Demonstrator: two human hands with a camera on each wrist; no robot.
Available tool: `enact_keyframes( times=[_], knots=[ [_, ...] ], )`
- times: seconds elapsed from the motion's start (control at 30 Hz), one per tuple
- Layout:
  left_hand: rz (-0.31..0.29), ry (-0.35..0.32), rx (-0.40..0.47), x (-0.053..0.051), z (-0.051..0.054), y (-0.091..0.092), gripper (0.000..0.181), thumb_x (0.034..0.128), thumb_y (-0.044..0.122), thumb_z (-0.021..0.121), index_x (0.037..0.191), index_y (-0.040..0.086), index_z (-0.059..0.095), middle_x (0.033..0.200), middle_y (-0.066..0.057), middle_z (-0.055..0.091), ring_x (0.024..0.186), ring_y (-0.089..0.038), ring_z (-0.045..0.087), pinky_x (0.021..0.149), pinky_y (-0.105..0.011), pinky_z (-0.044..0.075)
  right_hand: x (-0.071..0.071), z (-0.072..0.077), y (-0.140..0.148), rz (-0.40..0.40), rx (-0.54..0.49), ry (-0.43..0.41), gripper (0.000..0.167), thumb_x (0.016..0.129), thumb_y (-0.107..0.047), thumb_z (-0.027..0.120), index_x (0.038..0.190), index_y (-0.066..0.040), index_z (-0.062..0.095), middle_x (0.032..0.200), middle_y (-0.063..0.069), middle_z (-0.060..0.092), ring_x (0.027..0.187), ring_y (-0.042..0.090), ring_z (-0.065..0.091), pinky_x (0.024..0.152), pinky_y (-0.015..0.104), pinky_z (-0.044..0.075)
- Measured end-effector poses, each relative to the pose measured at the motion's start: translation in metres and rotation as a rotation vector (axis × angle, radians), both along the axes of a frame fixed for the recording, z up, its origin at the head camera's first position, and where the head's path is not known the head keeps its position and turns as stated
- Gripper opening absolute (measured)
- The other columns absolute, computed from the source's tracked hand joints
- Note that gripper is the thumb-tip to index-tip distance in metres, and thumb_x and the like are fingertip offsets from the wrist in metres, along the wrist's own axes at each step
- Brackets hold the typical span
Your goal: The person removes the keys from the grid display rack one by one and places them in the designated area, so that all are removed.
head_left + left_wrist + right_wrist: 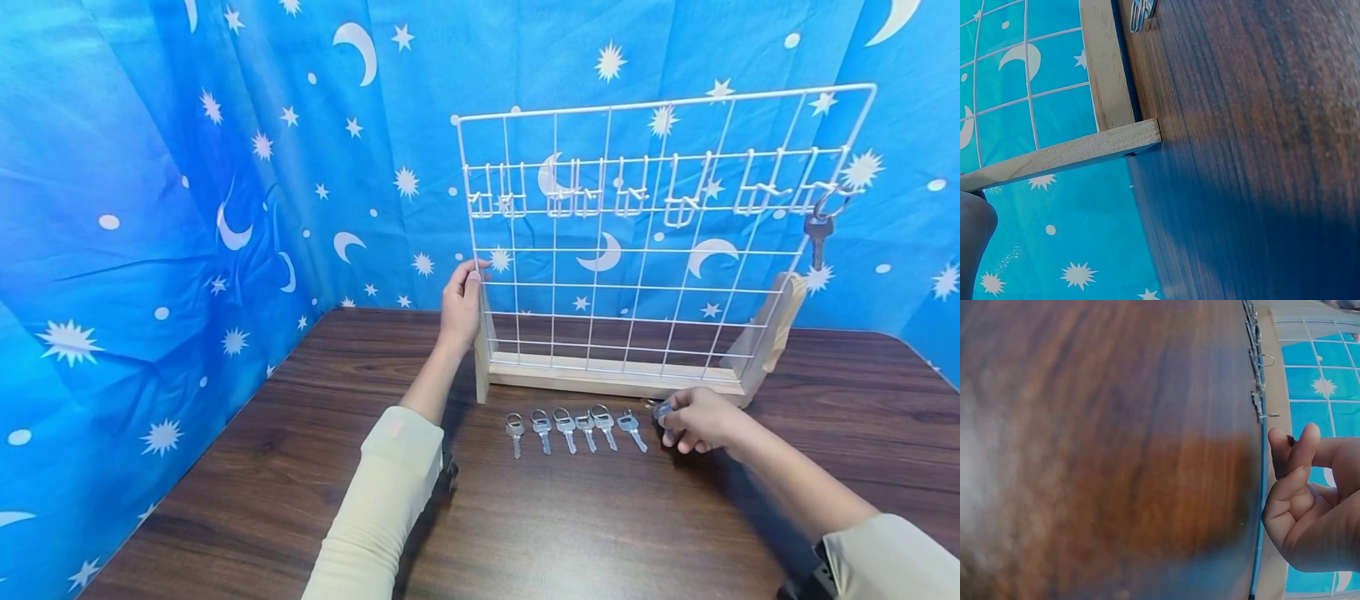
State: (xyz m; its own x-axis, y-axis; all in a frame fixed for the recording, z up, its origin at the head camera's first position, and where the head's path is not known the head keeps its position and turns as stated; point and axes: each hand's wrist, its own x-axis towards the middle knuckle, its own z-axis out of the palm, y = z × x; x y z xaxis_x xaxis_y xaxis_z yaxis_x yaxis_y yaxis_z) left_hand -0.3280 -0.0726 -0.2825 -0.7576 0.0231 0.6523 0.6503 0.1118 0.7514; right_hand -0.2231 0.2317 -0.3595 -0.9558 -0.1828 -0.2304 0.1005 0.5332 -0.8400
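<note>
My left hand (461,307) holds the left side of a white wire grid rack (555,284) where it meets the wooden upright (1085,152). Just in front of the rack's wooden base (615,382), my right hand (705,421) pinches a key (662,412) with a ring, low over the table. The fingers hide most of that key. To its left, several silver keys (542,423) with rings lie in a row. Another key (819,237) hangs by its ring from a hook at the rack's right end.
Several white wire hooks (681,215) hang along the upper part of the grid. The rack stands on a dark wooden table (300,467). A blue curtain (172,308) with moons and stars closes off the back and left.
</note>
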Motion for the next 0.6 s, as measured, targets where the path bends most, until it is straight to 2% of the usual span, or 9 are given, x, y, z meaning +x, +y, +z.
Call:
enact_keyframes(
  times=[0.1,0.3,0.33,0.4,0.43,0.53,0.6],
  knots=[
    [-0.006,-0.014,0.014,-0.002,0.000,0.000,0.026,0.0989,0.005,0.037,0.113,-0.010,0.054,0.107,-0.026,0.058,0.104,-0.038,0.054,0.091,-0.041,0.042,0.000,-0.003,-0.001,0.010,0.005,-0.017,0.013,0.084,-0.004,0.050,0.092,0.006,0.052,0.064,0.004,0.060,0.046,0.007,0.052,0.042,0.017,0.036],
    [-0.003,-0.013,0.040,-0.023,-0.014,-0.001,0.026,0.0995,0.011,0.039,0.112,-0.004,0.057,0.105,-0.020,0.060,0.102,-0.030,0.057,0.090,-0.035,0.043,-0.001,-0.005,-0.005,0.001,0.042,-0.026,0.007,0.085,-0.004,0.049,0.085,0.002,0.051,0.061,0.003,0.059,0.046,0.007,0.053,0.041,0.016,0.035],
    [-0.004,-0.013,0.041,-0.024,-0.015,-0.001,0.026,0.0996,0.012,0.039,0.112,-0.003,0.057,0.104,-0.019,0.060,0.102,-0.030,0.057,0.090,-0.035,0.042,-0.001,-0.005,-0.005,-0.001,0.045,-0.028,0.006,0.085,-0.004,0.049,0.083,0.001,0.050,0.061,0.003,0.059,0.046,0.006,0.052,0.041,0.016,0.035],
    [-0.010,-0.023,0.041,-0.018,-0.010,-0.001,0.027,0.0995,0.009,0.038,0.112,-0.006,0.056,0.106,-0.022,0.059,0.103,-0.033,0.056,0.091,-0.039,0.042,-0.002,-0.005,-0.007,-0.006,0.054,-0.029,0.006,0.086,-0.004,0.049,0.081,0.000,0.049,0.060,0.003,0.059,0.045,0.006,0.052,0.041,0.016,0.034],
    [-0.008,-0.020,0.041,-0.018,-0.010,-0.001,0.026,0.0995,0.009,0.038,0.112,-0.006,0.056,0.105,-0.022,0.059,0.102,-0.033,0.056,0.091,-0.038,0.042,-0.002,-0.006,-0.007,-0.008,0.057,-0.030,0.007,0.086,-0.004,0.049,0.080,-0.001,0.048,0.060,0.003,0.059,0.045,0.006,0.052,0.041,0.016,0.034],
    [-0.015,-0.022,0.038,-0.006,-0.002,0.000,0.026,0.0990,0.006,0.038,0.112,-0.009,0.054,0.105,-0.025,0.058,0.102,-0.037,0.055,0.091,-0.039,0.042,-0.003,-0.007,-0.008,-0.013,0.069,-0.033,0.010,0.087,-0.004,0.050,0.078,-0.002,0.046,0.059,0.003,0.059,0.044,0.006,0.052,0.040,0.016,0.034],
    [-0.013,-0.024,0.031,-0.003,0.000,0.001,0.027,0.0990,0.006,0.037,0.112,-0.010,0.054,0.105,-0.026,0.058,0.102,-0.036,0.055,0.091,-0.038,0.042,-0.003,-0.007,-0.008,-0.014,0.077,-0.029,0.009,0.088,-0.005,0.050,0.080,-0.001,0.047,0.059,0.003,0.059,0.044,0.006,0.052,0.040,0.017,0.034]
  ],
)
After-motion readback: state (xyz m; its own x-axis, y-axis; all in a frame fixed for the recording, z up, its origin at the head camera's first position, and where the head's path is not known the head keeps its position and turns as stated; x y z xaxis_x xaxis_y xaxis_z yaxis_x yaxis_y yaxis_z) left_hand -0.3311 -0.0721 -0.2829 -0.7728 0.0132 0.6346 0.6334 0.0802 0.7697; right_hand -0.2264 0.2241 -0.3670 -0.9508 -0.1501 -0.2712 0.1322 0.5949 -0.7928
